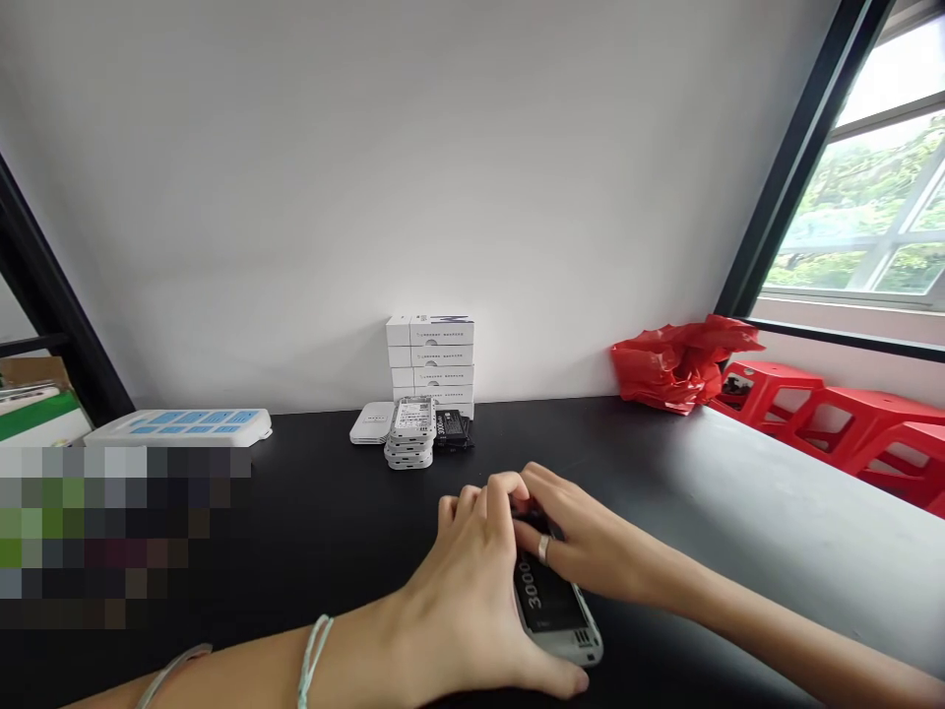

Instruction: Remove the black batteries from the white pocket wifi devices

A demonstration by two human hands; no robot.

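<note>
Left hand closed around a white device lying back-up near the table's front edge, black battery marked 3000 seated in it. Right hand curled over the device's far end, fingers gripping it. Farther off, by the wall: stacked devices, black batteries, white boxes.

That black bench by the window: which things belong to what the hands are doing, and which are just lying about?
Seem part of the work:
white handheld device with a black 3000 battery, held by the left hand, touched by the right hand
stack of similar white devices
black battery

Seem just lying about:
white power strip
red plastic bag
red stools
</note>
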